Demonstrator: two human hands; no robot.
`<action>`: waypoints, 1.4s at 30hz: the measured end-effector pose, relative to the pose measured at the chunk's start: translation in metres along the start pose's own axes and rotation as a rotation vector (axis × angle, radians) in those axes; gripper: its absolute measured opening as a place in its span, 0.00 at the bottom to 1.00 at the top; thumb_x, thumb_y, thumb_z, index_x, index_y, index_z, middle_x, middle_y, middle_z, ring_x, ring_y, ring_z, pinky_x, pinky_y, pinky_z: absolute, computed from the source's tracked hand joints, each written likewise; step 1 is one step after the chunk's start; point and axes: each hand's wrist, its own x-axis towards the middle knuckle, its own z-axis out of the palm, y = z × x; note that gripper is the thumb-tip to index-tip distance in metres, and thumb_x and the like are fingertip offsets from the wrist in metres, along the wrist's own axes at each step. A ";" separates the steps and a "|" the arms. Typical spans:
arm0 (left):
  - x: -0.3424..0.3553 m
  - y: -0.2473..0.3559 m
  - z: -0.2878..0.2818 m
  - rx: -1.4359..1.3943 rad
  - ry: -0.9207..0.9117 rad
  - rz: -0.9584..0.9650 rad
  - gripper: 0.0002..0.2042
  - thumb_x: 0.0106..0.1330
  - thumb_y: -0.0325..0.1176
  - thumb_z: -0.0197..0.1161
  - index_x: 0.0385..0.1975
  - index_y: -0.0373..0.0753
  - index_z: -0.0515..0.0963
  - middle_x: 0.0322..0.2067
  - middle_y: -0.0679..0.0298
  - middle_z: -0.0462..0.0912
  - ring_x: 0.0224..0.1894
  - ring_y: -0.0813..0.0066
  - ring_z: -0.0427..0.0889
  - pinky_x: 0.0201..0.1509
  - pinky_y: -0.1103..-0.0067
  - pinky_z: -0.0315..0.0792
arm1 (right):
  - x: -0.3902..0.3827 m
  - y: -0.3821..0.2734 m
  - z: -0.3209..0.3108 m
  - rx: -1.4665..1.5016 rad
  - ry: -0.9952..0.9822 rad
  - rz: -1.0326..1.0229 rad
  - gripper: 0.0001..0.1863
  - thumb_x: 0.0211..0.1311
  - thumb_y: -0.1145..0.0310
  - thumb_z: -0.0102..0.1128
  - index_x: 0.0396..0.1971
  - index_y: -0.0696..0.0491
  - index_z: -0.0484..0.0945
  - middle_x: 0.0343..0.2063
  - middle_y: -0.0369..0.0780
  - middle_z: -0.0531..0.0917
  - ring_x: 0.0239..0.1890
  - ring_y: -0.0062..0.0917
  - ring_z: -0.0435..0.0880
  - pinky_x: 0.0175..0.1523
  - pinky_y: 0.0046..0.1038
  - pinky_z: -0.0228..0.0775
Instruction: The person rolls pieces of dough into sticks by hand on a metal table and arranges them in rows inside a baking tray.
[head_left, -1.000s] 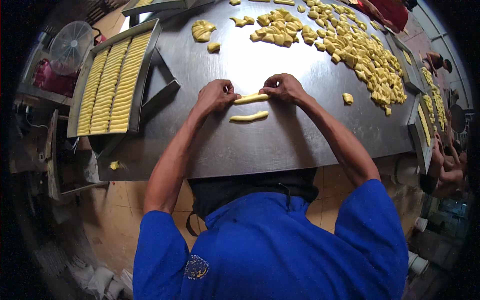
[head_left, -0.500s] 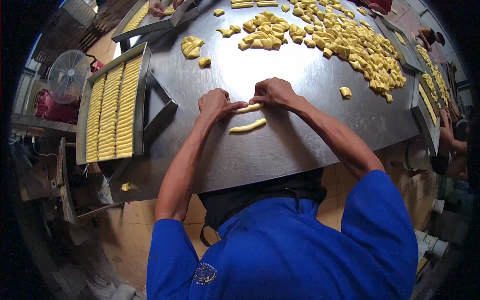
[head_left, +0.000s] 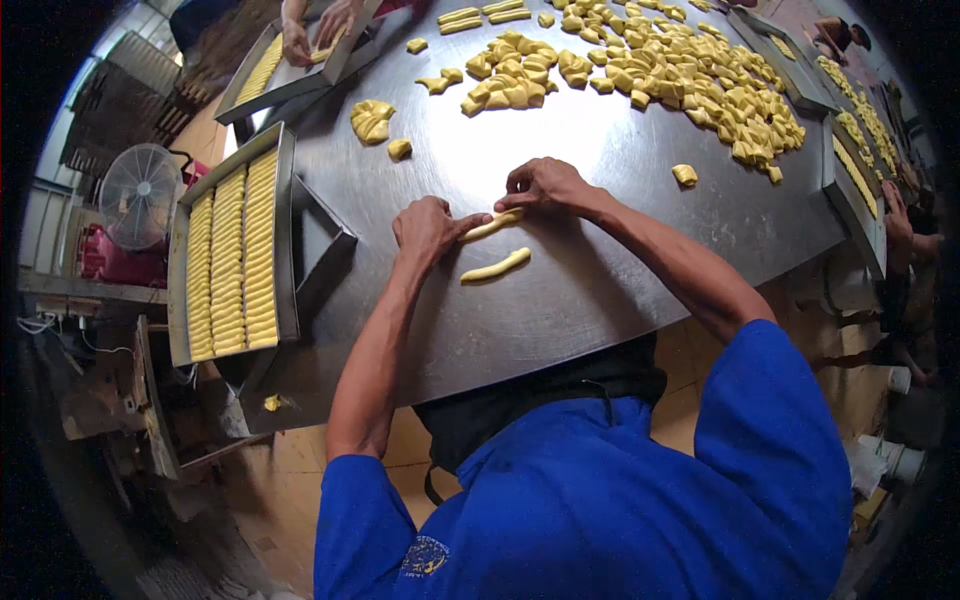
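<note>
Fingers (head_left: 471, 223) of both hands (head_left: 425, 228) (head_left: 548, 187) apparently touch one dough strip (head_left: 490, 228) near another (head_left: 495, 267).

Two hands, the left hand (head_left: 428, 228) and the right hand (head_left: 550, 185), have fingers on one dough strip (head_left: 490, 227); one second strip (head_left: 497, 266) lies bodyward of those fingers. To the fingers' right sits one lone dough piece (head_left: 685, 175). Beyond the fingertips are one small heap (head_left: 512, 75) and one large pile (head_left: 705, 85), its pieces too overlapped to count. Beyond and left of the fingers lie one clump (head_left: 372, 121) and one small lump (head_left: 400, 149). At least four trays show: a near left tray (head_left: 287, 240) with three rows, a far left tray (head_left: 275, 105) and two right of the fingers, a near right tray (head_left: 868, 240) and a far right tray (head_left: 803, 85). Far left of the fingers stands one fan (head_left: 138, 195).
</note>
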 end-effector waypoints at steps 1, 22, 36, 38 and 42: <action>-0.001 0.001 0.000 0.002 -0.003 0.001 0.40 0.43 0.77 0.69 0.22 0.35 0.86 0.21 0.52 0.85 0.26 0.57 0.87 0.34 0.64 0.77 | -0.002 -0.001 0.002 0.003 0.000 0.002 0.25 0.55 0.38 0.70 0.35 0.47 0.88 0.31 0.39 0.88 0.35 0.33 0.86 0.42 0.35 0.76; 0.000 -0.006 -0.009 -0.203 -0.075 -0.099 0.38 0.43 0.75 0.72 0.22 0.37 0.84 0.22 0.56 0.85 0.28 0.62 0.85 0.38 0.66 0.76 | 0.001 0.006 0.011 -0.091 0.132 -0.054 0.32 0.55 0.29 0.62 0.30 0.47 0.87 0.26 0.41 0.86 0.31 0.36 0.86 0.38 0.40 0.76; -0.008 -0.021 0.004 -0.262 0.051 -0.096 0.34 0.48 0.71 0.72 0.20 0.37 0.83 0.18 0.59 0.83 0.25 0.62 0.84 0.35 0.66 0.75 | 0.003 0.009 0.005 -0.051 0.074 0.025 0.34 0.55 0.30 0.63 0.27 0.51 0.87 0.24 0.43 0.85 0.27 0.36 0.84 0.36 0.39 0.75; -0.018 -0.027 -0.001 -0.308 -0.080 -0.129 0.34 0.47 0.72 0.71 0.20 0.38 0.83 0.18 0.60 0.83 0.25 0.63 0.84 0.36 0.67 0.75 | -0.008 0.017 -0.003 0.068 -0.031 0.016 0.36 0.54 0.28 0.63 0.26 0.53 0.88 0.23 0.43 0.85 0.27 0.35 0.84 0.37 0.38 0.76; -0.053 -0.007 0.002 -0.225 -0.132 -0.063 0.35 0.45 0.73 0.72 0.23 0.38 0.83 0.20 0.60 0.83 0.26 0.66 0.83 0.36 0.69 0.74 | -0.043 -0.011 0.014 -0.139 -0.051 0.062 0.32 0.53 0.32 0.68 0.26 0.52 0.89 0.22 0.40 0.87 0.26 0.32 0.86 0.35 0.33 0.76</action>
